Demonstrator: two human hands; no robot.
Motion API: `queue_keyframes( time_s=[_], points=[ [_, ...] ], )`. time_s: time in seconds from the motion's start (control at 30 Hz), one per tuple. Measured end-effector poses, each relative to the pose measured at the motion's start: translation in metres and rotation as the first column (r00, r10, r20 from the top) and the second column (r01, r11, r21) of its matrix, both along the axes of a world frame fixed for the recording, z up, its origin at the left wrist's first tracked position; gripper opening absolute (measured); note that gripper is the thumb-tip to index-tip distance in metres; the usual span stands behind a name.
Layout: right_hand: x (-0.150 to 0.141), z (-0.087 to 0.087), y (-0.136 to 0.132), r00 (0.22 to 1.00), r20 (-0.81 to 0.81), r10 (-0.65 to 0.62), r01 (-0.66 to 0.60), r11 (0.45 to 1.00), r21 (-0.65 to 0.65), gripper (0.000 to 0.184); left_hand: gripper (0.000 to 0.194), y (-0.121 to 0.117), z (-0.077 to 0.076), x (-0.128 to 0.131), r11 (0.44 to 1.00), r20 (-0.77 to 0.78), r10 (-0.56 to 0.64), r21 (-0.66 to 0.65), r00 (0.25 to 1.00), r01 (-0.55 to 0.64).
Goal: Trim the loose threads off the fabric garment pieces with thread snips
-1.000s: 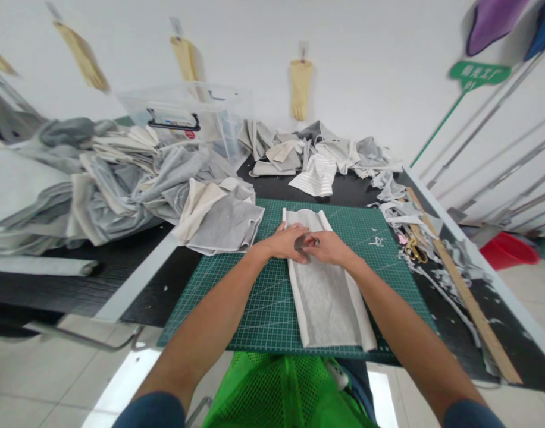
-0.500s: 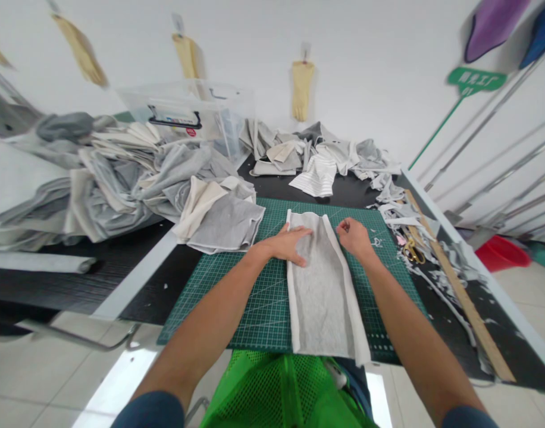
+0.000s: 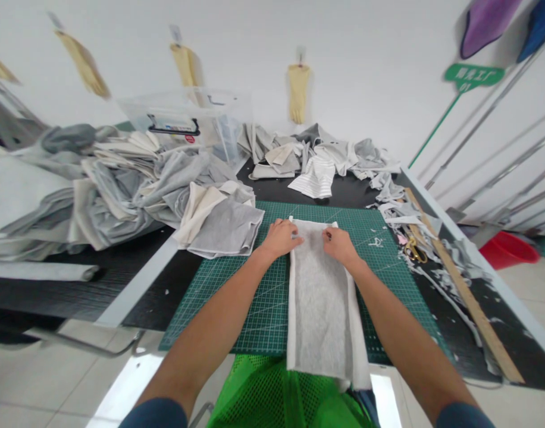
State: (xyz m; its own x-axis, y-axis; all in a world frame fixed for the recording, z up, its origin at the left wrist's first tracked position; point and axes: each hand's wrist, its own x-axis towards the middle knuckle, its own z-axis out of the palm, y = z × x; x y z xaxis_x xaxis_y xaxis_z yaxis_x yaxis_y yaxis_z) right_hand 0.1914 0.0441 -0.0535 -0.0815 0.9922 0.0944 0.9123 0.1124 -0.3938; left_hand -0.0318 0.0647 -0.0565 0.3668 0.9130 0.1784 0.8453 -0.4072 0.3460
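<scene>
A long strip of grey fabric (image 3: 321,297) with whitish folded side edges lies lengthwise on the green cutting mat (image 3: 246,309). Its near end hangs over the mat's front edge. At the far left corner of the strip, my left hand (image 3: 280,238) has its curled fingers and thumb closed on the edge. Opposite it, my right hand (image 3: 340,245) pinches the far right edge; a small dark spot between those fingers is too small to make out.
Piles of grey and cream cloth (image 3: 165,178) fill the left side, with a folded grey cloth (image 3: 228,226) overlapping the mat. More scraps (image 3: 315,175) lie at the back. Gold-handled scissors (image 3: 415,252), a wooden ruler (image 3: 473,306) and trimmings are on the right. A clear plastic box (image 3: 228,131) stands behind.
Both hands have come to the strip's far corners: the left from lying spread on the fabric, the right from beside it. The strip has shifted slightly towards me and its far end is straighter.
</scene>
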Motion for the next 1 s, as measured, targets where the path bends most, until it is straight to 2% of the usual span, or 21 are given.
queue_keyframes(
  time_s=[0.17, 0.3, 0.4, 0.47, 0.53, 0.63, 0.7, 0.77, 0.83, 0.9, 0.97, 1.0],
  points=[
    [0.022, -0.006, -0.003, 0.978, 0.066, -0.200, 0.201, 0.980, -0.008, 0.025, 0.043, 0.008, -0.005, -0.009, 0.991, -0.074, 0.135, 0.020, 0.988, -0.134],
    [0.025, -0.006, -0.005, 0.949, 0.085, -0.305, 0.308, 0.951, -0.020, 0.026, 0.024, 0.010, -0.006, -0.009, 0.975, -0.007, 0.221, -0.021, 0.975, -0.221],
    [0.021, -0.006, -0.006, 0.953, 0.076, -0.293, 0.296, 0.955, -0.019, 0.025, 0.049, 0.007, -0.005, -0.006, 0.959, 0.086, 0.279, -0.075, 0.956, -0.273],
    [0.019, -0.006, -0.007, 0.962, 0.075, -0.261, 0.264, 0.964, -0.023, 0.023, 0.054, 0.006, -0.005, -0.003, 0.950, 0.124, 0.303, -0.123, 0.945, -0.289],
    [0.017, -0.006, -0.008, 0.972, 0.071, -0.226, 0.228, 0.973, -0.031, 0.020, 0.049, 0.005, -0.005, 0.000, 0.934, 0.196, 0.342, -0.179, 0.919, -0.310],
    [0.016, -0.006, -0.010, 0.983, 0.049, -0.175, 0.177, 0.983, -0.044, 0.016, 0.028, 0.005, -0.005, 0.002, 0.919, 0.333, 0.382, -0.239, 0.862, -0.314],
    [0.015, -0.004, -0.012, 0.989, 0.027, -0.145, 0.146, 0.988, -0.050, 0.014, 0.015, 0.005, -0.003, 0.001, 0.925, 0.404, 0.369, -0.249, 0.837, -0.287],
    [0.014, -0.002, -0.014, 0.991, 0.005, -0.130, 0.131, 0.990, -0.044, 0.016, 0.011, 0.003, 0.001, 0.001, 0.936, 0.463, 0.340, -0.252, 0.818, -0.247],
    [0.011, 0.002, -0.017, 0.987, -0.097, -0.126, 0.129, 0.992, 0.019, 0.018, 0.013, -0.001, 0.005, 0.004, 0.945, 0.576, 0.311, -0.271, 0.756, -0.182],
    [0.007, 0.006, -0.019, 0.951, -0.294, -0.090, 0.134, 0.982, 0.132, 0.020, 0.017, -0.007, 0.011, 0.011, 0.948, 0.740, 0.283, -0.310, 0.610, -0.064],
    [0.002, 0.010, -0.022, 0.875, -0.485, -0.001, 0.134, 0.962, 0.240, 0.026, 0.021, -0.014, 0.016, 0.020, 0.940, 0.858, 0.261, -0.330, 0.443, 0.086],
    [0.000, 0.012, -0.024, 0.836, -0.547, 0.047, 0.125, 0.954, 0.273, 0.031, 0.023, -0.018, 0.019, 0.024, 0.935, 0.878, 0.247, -0.327, 0.410, 0.138]
  ],
)
